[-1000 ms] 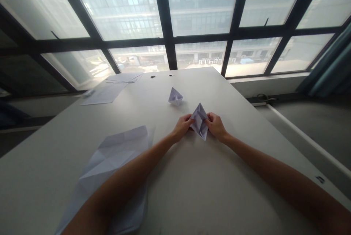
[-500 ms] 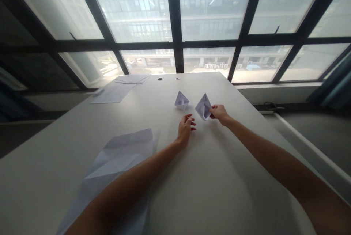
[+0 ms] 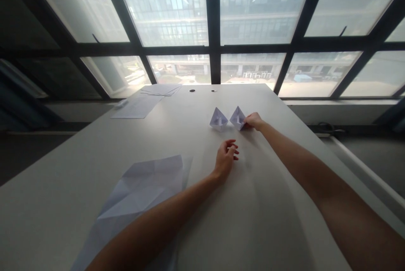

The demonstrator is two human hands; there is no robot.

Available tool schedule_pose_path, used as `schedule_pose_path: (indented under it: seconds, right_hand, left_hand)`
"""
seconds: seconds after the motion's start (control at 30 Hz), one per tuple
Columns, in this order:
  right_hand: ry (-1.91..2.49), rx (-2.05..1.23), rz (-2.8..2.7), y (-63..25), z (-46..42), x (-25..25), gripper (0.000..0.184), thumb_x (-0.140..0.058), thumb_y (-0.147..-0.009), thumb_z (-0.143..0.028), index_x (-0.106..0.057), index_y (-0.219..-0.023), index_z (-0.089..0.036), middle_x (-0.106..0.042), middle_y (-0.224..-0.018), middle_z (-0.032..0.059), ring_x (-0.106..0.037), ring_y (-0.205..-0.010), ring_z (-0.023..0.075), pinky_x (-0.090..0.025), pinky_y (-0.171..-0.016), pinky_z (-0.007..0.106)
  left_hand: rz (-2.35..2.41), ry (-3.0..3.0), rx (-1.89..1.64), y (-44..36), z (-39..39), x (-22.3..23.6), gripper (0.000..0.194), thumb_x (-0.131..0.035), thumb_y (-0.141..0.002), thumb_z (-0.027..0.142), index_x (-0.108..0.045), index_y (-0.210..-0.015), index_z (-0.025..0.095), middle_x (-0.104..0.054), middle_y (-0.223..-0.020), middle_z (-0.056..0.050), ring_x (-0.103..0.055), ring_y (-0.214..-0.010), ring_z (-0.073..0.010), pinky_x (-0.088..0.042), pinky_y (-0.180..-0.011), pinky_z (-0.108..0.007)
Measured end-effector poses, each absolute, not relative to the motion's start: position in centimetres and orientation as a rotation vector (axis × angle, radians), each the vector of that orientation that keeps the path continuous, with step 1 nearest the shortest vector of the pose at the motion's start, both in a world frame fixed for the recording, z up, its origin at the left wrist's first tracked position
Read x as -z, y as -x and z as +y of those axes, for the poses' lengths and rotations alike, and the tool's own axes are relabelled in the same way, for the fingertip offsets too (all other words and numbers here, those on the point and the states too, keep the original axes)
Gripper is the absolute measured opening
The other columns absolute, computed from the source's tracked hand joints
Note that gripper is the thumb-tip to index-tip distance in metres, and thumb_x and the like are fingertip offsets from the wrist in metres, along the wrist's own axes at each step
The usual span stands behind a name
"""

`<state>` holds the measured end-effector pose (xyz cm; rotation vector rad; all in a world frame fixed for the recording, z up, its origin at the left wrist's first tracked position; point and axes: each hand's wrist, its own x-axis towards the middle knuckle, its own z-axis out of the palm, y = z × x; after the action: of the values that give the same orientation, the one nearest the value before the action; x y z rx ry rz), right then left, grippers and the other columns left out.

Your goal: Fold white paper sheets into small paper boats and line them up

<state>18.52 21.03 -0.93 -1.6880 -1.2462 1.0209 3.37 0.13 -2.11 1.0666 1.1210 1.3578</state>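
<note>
Two folded white paper boats are side by side on the white table. My right hand (image 3: pixel 254 121) pinches the near right edge of the right paper boat (image 3: pixel 237 117), which tilts slightly. Just to its left stands the other paper boat (image 3: pixel 218 120), upright and untouched. My left hand (image 3: pixel 226 156) is in front of the boats, empty, with its fingers loosely curled and apart. Under my left forearm lies a large creased sheet of white paper (image 3: pixel 148 182), partly hidden by the arm.
At the far left of the table (image 3: pixel 177 132) lie flat white sheets (image 3: pixel 136 107) with thin strips or folded edges on top. Two small round holes, one of them a dark grommet (image 3: pixel 192 91), are near the far edge. Dark-framed windows (image 3: pixel 215 30) rise behind the table.
My right hand has brought its paper boat forward and down beside the other one. My left hand has drawn slightly back from the boats. The view has turned a little left.
</note>
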Motion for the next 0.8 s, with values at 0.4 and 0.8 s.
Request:
schedule_pose_path:
  seconds: [0.4,0.8]
  right_hand:
    - [1.7,-1.046,-1.268,-18.4,21.2,0.7,0.017,-0.078,-0.064,-0.004,-0.063,-0.068,-0.012,-0.056,-0.051,-0.0017,-0.054,-0.047,0.0118,-0.048,-0.043,0.021]
    - [1.71,-1.076,-1.302,-18.9,20.4,0.1,0.014,-0.075,-0.068,-0.001,-0.066,-0.071,-0.011,-0.055,-0.047,-0.0024,-0.052,-0.045,0.011,-0.045,-0.043,0.019]
  left_hand:
    - [1.133,-1.072,-1.358,-3.6,0.1,2.0,0.032,-0.053,-0.082,0.022,-0.059,-0.113,0.015,-0.061,-0.097,-0.007,-0.061,-0.075,-0.0142,-0.049,-0.057,-0.023]
    - [1.113,-1.087,-1.37,-3.5,0.2,2.2,0.035,-0.053,-0.079,0.019,-0.058,-0.113,0.015,-0.061,-0.095,-0.006,-0.061,-0.073,-0.0132,-0.05,-0.056,-0.022]
